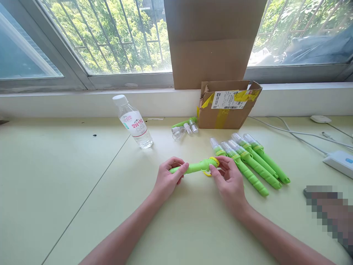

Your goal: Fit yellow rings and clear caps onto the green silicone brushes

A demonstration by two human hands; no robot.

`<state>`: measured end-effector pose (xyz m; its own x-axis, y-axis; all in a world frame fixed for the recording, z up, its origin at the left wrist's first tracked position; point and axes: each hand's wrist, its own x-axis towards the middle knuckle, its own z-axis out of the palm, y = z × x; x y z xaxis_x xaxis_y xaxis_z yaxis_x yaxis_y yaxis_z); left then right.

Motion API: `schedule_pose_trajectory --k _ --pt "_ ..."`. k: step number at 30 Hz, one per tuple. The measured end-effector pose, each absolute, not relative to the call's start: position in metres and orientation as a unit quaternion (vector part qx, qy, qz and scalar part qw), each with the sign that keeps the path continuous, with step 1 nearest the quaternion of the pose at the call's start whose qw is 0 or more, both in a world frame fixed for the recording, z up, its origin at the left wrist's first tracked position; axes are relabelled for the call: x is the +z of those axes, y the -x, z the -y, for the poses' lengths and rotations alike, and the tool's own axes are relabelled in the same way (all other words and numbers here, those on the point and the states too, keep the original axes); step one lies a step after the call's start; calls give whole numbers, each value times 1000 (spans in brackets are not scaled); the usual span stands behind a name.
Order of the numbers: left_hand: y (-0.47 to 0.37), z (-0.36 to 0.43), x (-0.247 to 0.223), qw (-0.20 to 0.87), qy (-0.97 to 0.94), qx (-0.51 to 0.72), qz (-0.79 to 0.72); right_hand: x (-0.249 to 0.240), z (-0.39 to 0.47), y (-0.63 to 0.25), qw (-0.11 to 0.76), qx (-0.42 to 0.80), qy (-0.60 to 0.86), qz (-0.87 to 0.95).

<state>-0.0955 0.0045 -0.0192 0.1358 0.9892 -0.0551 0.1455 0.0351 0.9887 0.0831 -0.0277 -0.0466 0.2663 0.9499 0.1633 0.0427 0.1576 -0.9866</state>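
A light green ribbed tube [196, 167] lies level between my two hands. My left hand [171, 176] is closed around its narrow left end. At the wider threaded end, my right hand [228, 179] pinches the tube beside a yellow ring [214, 161], partly covered by the fingers. Several green sticks with clear caps [252, 166] lie side by side just right of my right hand. Behind my hands is a small group of clear caps [194, 127], white pieces [188, 128] and another green tube [184, 122].
A water bottle [135, 123] stands at the back left. An open cardboard box [227, 110] is against the window ledge. White cables [296, 132] and a white power strip [340, 162] lie at the right, with a blurred-out object [331, 213] nearer the front.
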Motion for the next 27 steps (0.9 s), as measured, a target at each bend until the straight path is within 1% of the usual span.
schedule_pose_trajectory --k 8,15,27 --pt "96 -4 -20 501 -566 413 -508 -45 29 -86 599 393 521 464" --pt "94 -2 -18 483 -582 412 -508 -47 26 -88 611 426 486 457" --pt "96 -5 -17 521 -543 415 -511 -49 26 -90 609 408 468 493"
